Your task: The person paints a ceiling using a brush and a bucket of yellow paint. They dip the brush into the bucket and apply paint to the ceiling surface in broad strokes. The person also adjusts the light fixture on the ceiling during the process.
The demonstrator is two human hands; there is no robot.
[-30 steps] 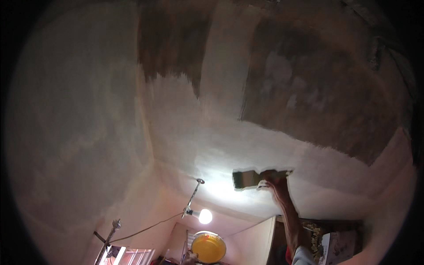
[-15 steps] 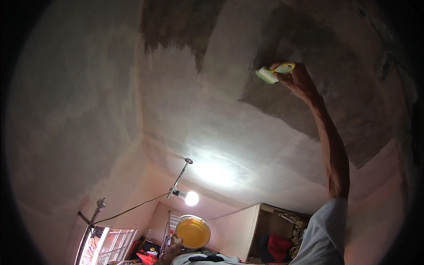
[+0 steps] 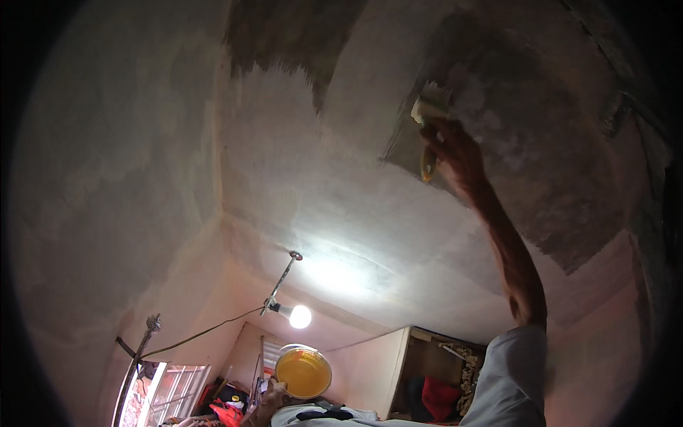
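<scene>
Right hand (image 3: 455,153), upper right of frame: fingers clenched round brush (image 3: 429,114), bristles touching ceiling (image 3: 341,213). Left hand (image 3: 265,406), bottom centre: touching yellow bowl (image 3: 303,371), grip unclear. Lit bulb (image 3: 299,316) above bowl.

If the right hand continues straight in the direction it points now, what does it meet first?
Probably the dark unpainted patch of the ceiling: the right hand already holds the brush up against it, though depth is unclear.

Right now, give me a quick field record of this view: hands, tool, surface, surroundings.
right hand: raised overhead, gripping a wide paintbrush against the ceiling
left hand: low in view, under a yellow bowl
surface: pale coated area beside a darker uncoated patch
light: bare lit bulb on a hanging rod
surroundings: window, open cabinet
</scene>
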